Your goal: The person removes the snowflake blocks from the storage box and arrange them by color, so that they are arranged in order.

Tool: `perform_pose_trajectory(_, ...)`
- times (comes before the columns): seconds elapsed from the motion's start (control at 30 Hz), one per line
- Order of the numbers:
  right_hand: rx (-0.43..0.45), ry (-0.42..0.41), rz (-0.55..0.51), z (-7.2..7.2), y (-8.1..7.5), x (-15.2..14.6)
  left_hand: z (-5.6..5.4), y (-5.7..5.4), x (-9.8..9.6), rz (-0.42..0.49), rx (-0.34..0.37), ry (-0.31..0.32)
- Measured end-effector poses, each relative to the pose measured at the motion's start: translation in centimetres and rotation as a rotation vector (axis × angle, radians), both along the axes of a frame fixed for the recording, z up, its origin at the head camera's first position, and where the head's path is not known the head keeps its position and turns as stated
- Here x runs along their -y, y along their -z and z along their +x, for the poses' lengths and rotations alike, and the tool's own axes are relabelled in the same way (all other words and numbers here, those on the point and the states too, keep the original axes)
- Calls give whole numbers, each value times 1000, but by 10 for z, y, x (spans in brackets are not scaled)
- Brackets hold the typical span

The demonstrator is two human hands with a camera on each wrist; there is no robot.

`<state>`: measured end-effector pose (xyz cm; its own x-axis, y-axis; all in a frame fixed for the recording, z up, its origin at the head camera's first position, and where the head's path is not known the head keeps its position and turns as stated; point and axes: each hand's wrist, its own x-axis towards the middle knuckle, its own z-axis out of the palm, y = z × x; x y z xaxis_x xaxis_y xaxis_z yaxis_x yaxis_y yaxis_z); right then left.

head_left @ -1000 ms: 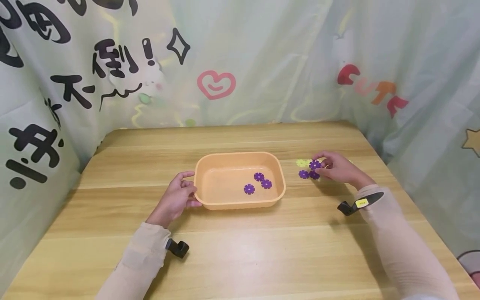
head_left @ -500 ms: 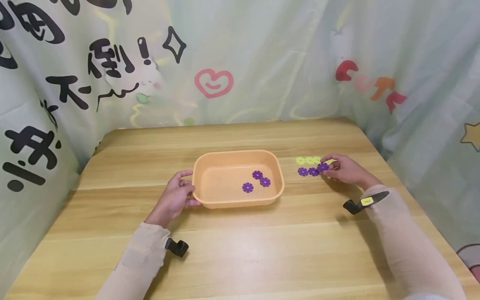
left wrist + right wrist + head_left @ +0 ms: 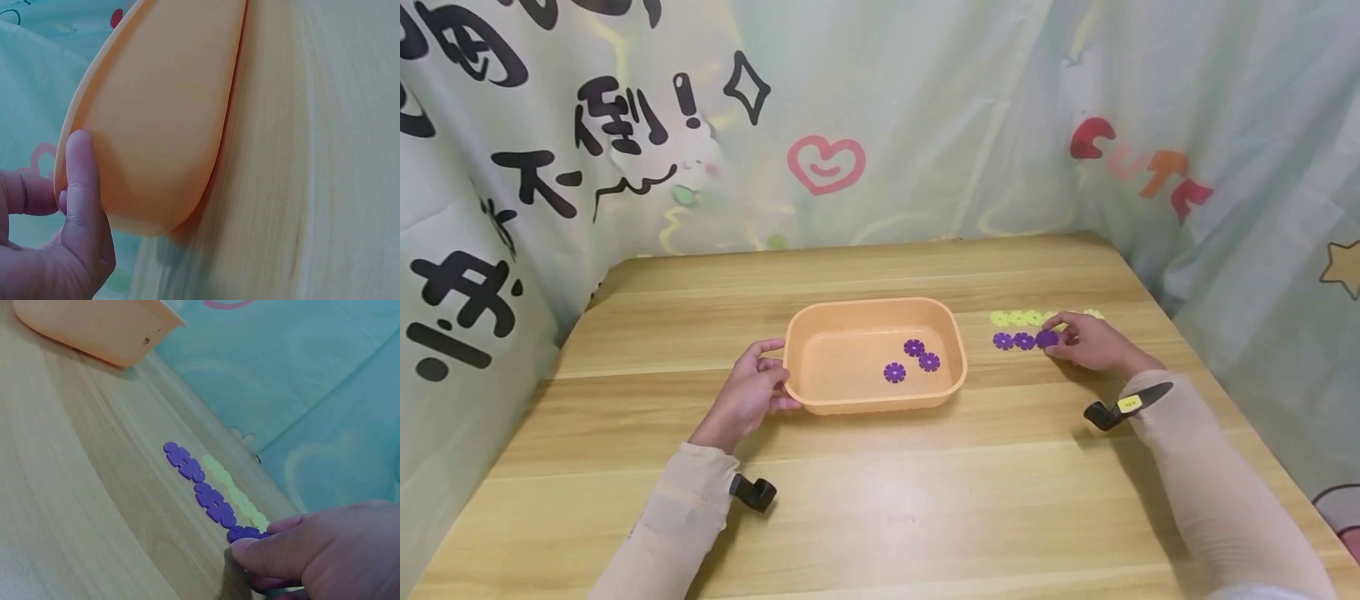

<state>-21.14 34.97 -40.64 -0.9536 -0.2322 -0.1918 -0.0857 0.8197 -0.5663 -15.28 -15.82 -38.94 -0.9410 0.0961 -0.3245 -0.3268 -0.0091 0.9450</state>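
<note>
My left hand (image 3: 747,393) grips the left end of a shallow orange plastic basin (image 3: 865,406); in the left wrist view its thumb and fingers pinch the basin wall (image 3: 156,119). Several inches right of the basin, my right hand (image 3: 1096,343) pinches a purple snowflake disc (image 3: 1047,339) between thumb and fingers, low at the tabletop. Two more purple discs (image 3: 1024,341) lie flat to its left, forming a line with it. Behind them runs a row of yellow snowflake discs (image 3: 1017,318), partly hidden by my right hand. Inside the basin lie three purple discs (image 3: 894,372).
The wooden table (image 3: 880,500) ends at a printed curtain (image 3: 925,125) along the back and both sides. A small black camera (image 3: 754,493) sits on the left wrist, and another camera (image 3: 1103,415) on the right.
My right hand has moved right and down, bringing the pinched purple disc from above the other two to the right end of their line. My left hand stays on the basin.
</note>
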Motion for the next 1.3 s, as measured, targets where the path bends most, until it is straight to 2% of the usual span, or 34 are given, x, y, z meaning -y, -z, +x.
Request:
perform_pose_trajectory(0.2,-38,-29,46,-1,1,0,1,-1,0,6,1,5)
perform_pose_trajectory(0.57,-47,-66,57,-3,1,0,0,2,2,22,-5,0)
perform_pose_trajectory(0.77,-67,-70,41,-2,-6,7,1,0,1,17,-2,3)
perform_pose_trajectory(0.97,-131,-160,12,-7,-19,27,2,-2,1,7,-11,5)
perform_pose_trajectory(1.3,-180,-292,-31,-16,-40,77,2,0,1,12,-14,2)
